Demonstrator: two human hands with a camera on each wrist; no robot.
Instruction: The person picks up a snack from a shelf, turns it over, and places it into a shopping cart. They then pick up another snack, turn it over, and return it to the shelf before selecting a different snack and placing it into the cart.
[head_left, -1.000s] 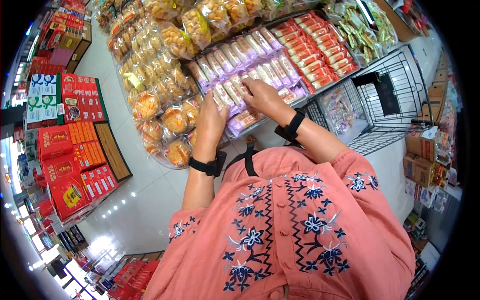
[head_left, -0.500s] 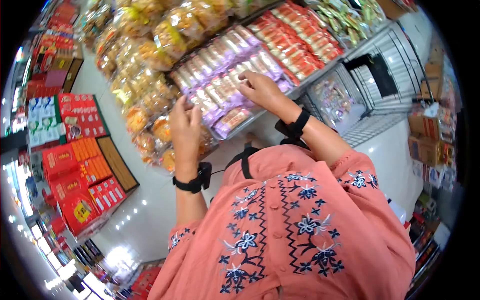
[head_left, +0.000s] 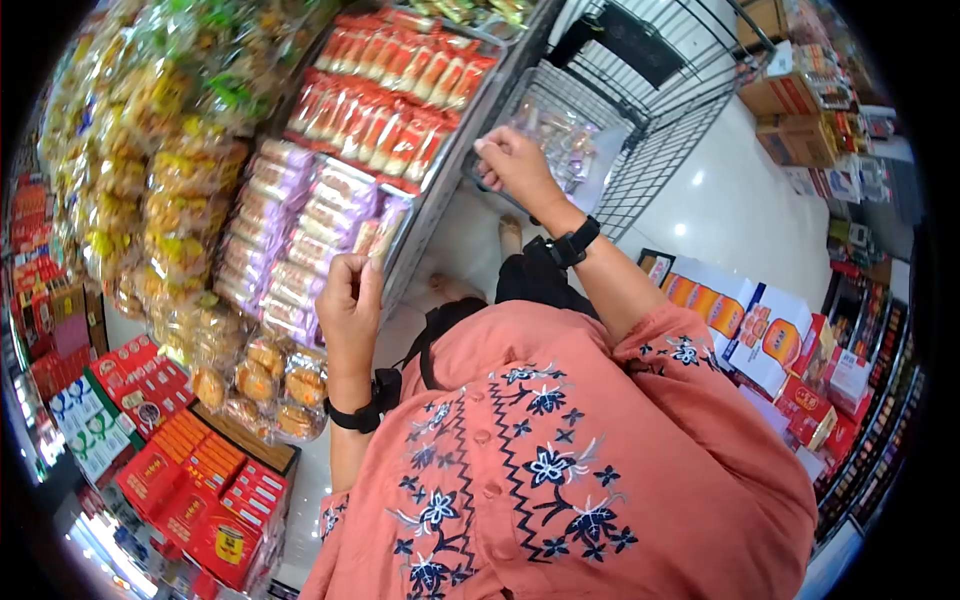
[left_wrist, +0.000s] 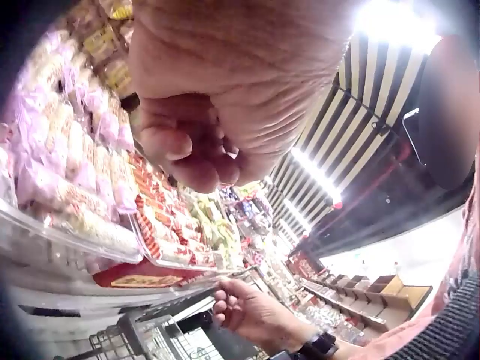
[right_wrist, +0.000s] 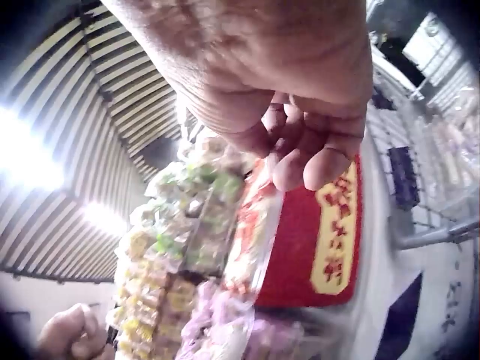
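Observation:
In the head view my left hand, fingers loosely curled and nothing seen in it, hovers by the front edge of the purple-wrapped packets. The left wrist view shows the same hand with bent fingers, those packets beyond it. My right hand is in the air between the display and the cart, fingers loosely bent and empty. Below its fingertips in the right wrist view is a red sign with yellow lettering. Wrapped packets lie in a container inside the cart.
A wire shopping cart stands at the display's right. Red-wrapped packets and bagged round cakes flank the purple ones. Red boxes are stacked at lower left; more boxes stand at right.
Both hands have come away from the purple packets, and the right is now beside the cart's container. The head view has turned, so display and cart appear further left.

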